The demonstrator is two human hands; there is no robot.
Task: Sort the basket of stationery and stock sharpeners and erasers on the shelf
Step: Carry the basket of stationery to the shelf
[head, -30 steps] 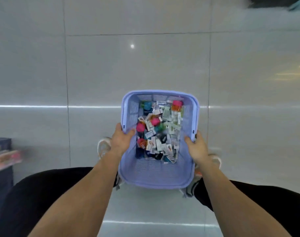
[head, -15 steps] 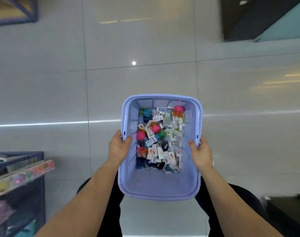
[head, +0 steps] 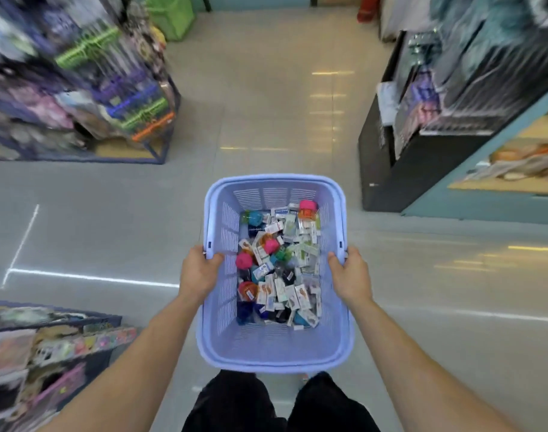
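Shop aisle, pale tiled floor [head: 266, 104], ceiling lights reflected in it. A lilac plastic basket [head: 275, 360] is held level above the floor, straight ahead of the person. Left hand [head: 201, 272] grips the basket's left rim: thumb hooked inside the slotted wall, fingers curled under the edge outside. Right hand [head: 352, 275] grips the right rim in the same way, opposite the left hand. Inside the basket lies a loose pile of stationery [head: 278, 269]: small white packets mixed with round pink, teal and dark pieces, gathered at the middle and far end of its bottom. Sharpeners and erasers cannot be told apart at this size. Black trousers [head: 235, 403] show below the basket. Left of the basket stand two stocked shelves, one far [head: 79, 88], one near [head: 48, 353], both blurred. Far right of the basket stands a black display unit [head: 422, 145]
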